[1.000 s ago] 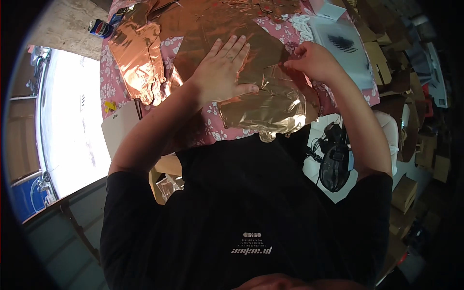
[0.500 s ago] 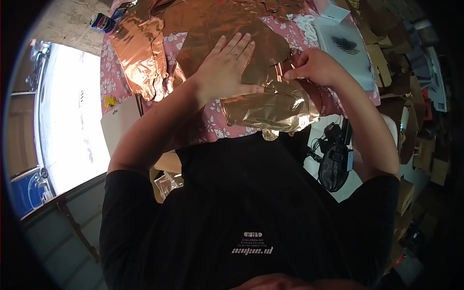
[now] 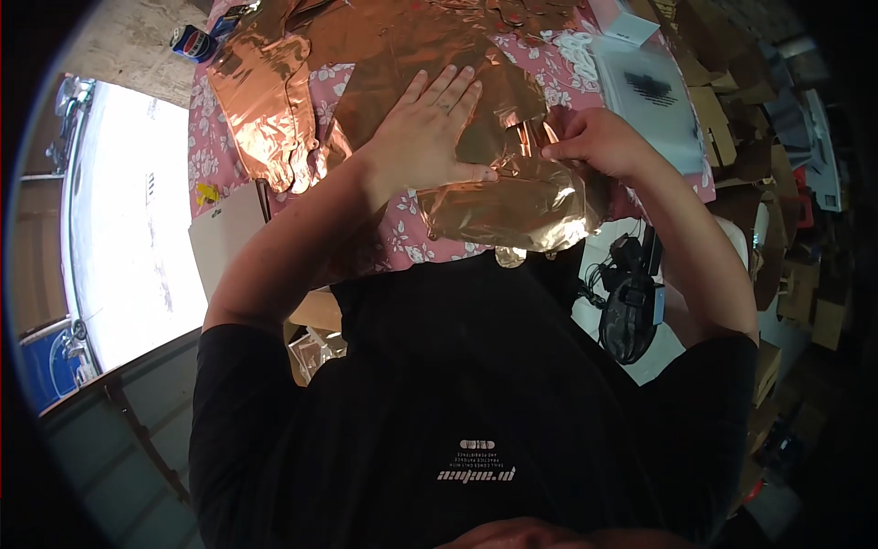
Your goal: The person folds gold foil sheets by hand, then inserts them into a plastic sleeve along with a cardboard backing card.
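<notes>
A large sheet of copper-coloured foil point(image 3: 412, 46) lies spread on a table with a pink flowered cloth point(image 3: 206, 137). My left hand point(image 3: 430, 128) rests flat on the foil, palm down, fingers spread, thumb against a crease. A crumpled, folded part of the foil point(image 3: 512, 206) hangs over the table's near edge. My right hand point(image 3: 594, 142) pinches the foil's edge just to the right of my left thumb, beside the fold.
Another shaped piece of foil point(image 3: 265, 101) lies at the left of the table. A clear packet with a dark print point(image 3: 649, 87) and a white box point(image 3: 622, 14) sit at the right. A blue can point(image 3: 192, 41), white card point(image 3: 224, 238), cardboard boxes point(image 3: 732, 137) and a black device point(image 3: 631, 306) surround it.
My right hand has drawn the pinched foil edge nearer to me and toward my left thumb, raising the fold. My left hand has stayed flat in place.
</notes>
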`<move>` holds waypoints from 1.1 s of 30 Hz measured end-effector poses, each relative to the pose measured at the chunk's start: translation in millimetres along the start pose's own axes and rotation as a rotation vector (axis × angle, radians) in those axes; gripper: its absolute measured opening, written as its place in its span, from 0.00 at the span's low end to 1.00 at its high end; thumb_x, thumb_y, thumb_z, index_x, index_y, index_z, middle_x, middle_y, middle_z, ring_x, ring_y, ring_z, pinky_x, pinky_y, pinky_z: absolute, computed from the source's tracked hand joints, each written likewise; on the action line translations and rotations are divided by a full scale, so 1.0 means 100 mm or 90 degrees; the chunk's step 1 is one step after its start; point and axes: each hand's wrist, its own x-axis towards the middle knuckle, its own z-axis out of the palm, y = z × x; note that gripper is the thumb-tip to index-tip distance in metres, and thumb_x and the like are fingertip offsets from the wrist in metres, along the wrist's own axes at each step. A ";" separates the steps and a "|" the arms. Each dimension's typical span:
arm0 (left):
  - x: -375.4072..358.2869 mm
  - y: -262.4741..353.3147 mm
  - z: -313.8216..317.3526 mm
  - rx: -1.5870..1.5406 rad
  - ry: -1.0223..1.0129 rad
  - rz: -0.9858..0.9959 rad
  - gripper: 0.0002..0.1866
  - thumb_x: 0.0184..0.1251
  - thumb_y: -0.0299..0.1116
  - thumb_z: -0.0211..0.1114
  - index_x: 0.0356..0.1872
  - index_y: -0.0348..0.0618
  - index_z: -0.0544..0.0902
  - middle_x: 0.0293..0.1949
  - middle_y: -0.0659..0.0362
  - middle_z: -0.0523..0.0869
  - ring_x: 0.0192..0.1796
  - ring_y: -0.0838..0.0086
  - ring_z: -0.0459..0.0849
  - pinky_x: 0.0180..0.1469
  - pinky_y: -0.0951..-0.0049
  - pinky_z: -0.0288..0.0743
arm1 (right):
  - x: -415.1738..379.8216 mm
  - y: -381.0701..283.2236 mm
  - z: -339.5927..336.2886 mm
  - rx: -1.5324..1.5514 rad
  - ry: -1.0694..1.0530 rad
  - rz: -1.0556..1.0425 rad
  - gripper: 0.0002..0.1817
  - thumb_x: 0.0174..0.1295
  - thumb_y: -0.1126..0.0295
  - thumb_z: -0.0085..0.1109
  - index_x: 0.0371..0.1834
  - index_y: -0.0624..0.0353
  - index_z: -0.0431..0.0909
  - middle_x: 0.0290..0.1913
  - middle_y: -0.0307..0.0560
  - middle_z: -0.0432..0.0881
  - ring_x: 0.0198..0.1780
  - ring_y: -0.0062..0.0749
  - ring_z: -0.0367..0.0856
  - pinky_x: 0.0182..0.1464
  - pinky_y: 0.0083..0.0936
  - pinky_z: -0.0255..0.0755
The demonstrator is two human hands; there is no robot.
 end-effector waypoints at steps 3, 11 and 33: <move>0.00 0.00 0.00 0.005 -0.007 -0.006 0.70 0.66 0.85 0.64 0.91 0.31 0.58 0.93 0.39 0.55 0.95 0.49 0.48 0.95 0.43 0.40 | -0.02 0.01 -0.03 -0.019 0.017 0.058 0.31 0.58 0.46 0.88 0.30 0.69 0.89 0.25 0.52 0.89 0.25 0.34 0.86 0.33 0.37 0.79; 0.00 -0.02 0.03 0.006 0.003 -0.001 0.71 0.65 0.86 0.63 0.91 0.31 0.58 0.92 0.40 0.56 0.95 0.49 0.49 0.94 0.43 0.40 | 0.14 0.06 -0.03 -0.027 0.175 0.001 0.23 0.62 0.53 0.85 0.35 0.66 0.91 0.29 0.45 0.89 0.31 0.30 0.85 0.36 0.34 0.77; -0.01 -0.01 0.04 0.007 0.015 -0.002 0.70 0.67 0.84 0.64 0.90 0.30 0.59 0.92 0.39 0.58 0.95 0.49 0.50 0.94 0.43 0.41 | -0.40 -0.71 -0.31 0.256 -0.108 0.041 0.32 0.62 0.75 0.83 0.67 0.70 0.78 0.53 0.51 0.91 0.49 0.31 0.93 0.55 0.27 0.88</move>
